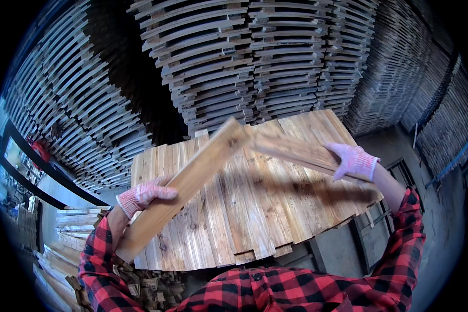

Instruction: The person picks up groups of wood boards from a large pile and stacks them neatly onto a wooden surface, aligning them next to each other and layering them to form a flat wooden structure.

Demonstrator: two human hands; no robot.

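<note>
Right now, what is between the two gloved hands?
In the head view, the left hand and right hand each hold a wooden board. The boards' far ends meet between them, above a layer of wooden slats.

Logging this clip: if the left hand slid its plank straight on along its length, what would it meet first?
Probably the plank in the right hand: the left hand's plank tip already sits near its end, though depth is unclear.
</note>
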